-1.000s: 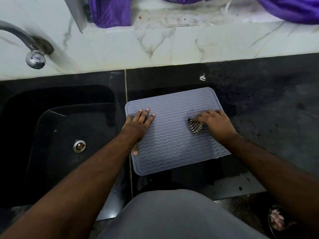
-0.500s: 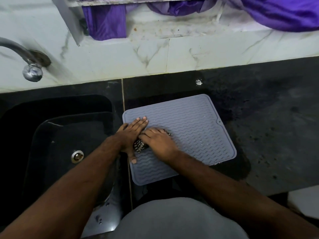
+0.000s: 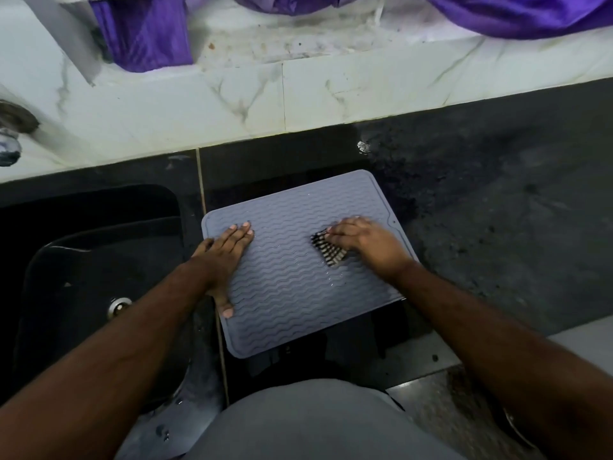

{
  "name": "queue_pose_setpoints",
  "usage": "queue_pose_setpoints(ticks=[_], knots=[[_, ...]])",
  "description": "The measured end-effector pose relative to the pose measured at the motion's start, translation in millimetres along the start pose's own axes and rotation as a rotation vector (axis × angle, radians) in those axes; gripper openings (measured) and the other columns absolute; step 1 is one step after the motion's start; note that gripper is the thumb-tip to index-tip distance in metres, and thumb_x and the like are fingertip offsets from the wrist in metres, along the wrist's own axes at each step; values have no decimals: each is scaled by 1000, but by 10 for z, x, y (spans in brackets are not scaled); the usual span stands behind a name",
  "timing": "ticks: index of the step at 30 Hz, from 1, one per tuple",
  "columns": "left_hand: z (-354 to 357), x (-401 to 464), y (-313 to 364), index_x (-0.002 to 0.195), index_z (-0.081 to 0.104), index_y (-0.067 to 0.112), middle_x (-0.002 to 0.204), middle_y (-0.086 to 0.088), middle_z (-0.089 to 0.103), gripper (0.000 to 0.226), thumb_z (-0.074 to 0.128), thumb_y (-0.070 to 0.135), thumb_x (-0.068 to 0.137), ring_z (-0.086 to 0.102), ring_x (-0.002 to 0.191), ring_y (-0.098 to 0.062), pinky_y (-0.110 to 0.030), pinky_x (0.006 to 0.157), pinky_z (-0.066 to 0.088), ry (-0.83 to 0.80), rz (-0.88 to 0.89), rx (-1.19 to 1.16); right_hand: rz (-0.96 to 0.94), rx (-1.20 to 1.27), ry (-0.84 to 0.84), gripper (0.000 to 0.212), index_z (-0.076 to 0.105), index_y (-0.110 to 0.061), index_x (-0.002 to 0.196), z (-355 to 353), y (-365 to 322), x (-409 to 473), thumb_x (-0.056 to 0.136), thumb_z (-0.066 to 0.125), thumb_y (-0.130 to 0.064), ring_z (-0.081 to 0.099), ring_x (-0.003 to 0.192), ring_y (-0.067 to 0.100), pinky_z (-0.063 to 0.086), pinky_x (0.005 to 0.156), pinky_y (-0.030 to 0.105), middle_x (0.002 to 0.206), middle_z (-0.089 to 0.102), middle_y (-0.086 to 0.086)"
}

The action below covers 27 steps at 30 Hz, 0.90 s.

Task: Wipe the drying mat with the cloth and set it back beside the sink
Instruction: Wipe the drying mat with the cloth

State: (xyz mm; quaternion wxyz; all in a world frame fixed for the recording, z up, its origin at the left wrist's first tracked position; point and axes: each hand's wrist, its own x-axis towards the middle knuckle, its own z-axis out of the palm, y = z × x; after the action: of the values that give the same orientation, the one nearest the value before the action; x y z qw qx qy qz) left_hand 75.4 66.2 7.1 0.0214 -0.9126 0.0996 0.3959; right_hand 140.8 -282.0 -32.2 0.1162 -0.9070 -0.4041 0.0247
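Left hand [image 3: 225,257] flat on the drying mat [image 3: 292,277], fingers straight and together, palm pressing the mat's left edge, thumb stretched back along that edge toward the body. Right hand [image 3: 368,244] on the mat's right part, fingers curled over a striped black-and-white cloth [image 3: 328,249], holding it down against the ribbed surface; part of the cloth sticking out to the left of the knuckles. Hands well apart, a bare stretch of wavy grey ridges between them.

Mat lying flat on the dark counter [image 3: 497,227], slightly turned, its left edge just beside the black sink [image 3: 93,260], its near corner close to the counter's front edge. Small drops of water glinting on the ridges. Drain [image 3: 118,305] visible in the sink floor. Behind the counter, a white marble backsplash [image 3: 232,104]; above it, purple fabric [image 3: 146,31] hanging down over a ledge. Tap [image 3: 8,147] only partly in view at far left.
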Motion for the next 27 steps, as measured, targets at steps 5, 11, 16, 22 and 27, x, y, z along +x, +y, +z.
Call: queue_pose_setpoints(ticks=[5,11,16,22,27], knots=[[-9,-37,68,154,-32,14,160,-2,-40,176,98,55,41,-32,148,-22,-54,122,-5,11,-28,39,191,29,-1,39,67,-23,131,-330,390,-263,94,57,-12,56,125,23,28,112,21,136,64,2],[-24,12,172,154,-30,11,160,-5,-39,172,100,42,45,-31,150,-26,-54,122,-4,-13,-92,64,617,-3,70,53,51,-29,145,-463,265,-118,96,56,-10,55,123,28,52,97,44,141,57,2],[-15,42,205,152,-32,12,158,-3,-40,164,99,30,55,-31,149,-27,-56,124,-2,-23,-104,41,817,-57,63,41,54,-12,133,-286,-111,136,92,52,-9,66,103,34,57,84,43,118,68,14],[-14,7,206,150,-33,12,157,-4,-41,139,85,25,77,-30,149,-25,-57,124,0,-6,-76,21,719,-128,74,42,50,-3,140,-111,-12,173,98,45,-5,57,122,35,45,102,42,135,59,20],[28,23,197,152,-31,11,157,-2,-40,144,88,28,73,-30,150,-26,-56,124,-2,-4,-80,25,932,-3,-58,40,52,-12,142,-386,200,373,104,41,-8,58,117,40,50,95,47,131,58,22]])
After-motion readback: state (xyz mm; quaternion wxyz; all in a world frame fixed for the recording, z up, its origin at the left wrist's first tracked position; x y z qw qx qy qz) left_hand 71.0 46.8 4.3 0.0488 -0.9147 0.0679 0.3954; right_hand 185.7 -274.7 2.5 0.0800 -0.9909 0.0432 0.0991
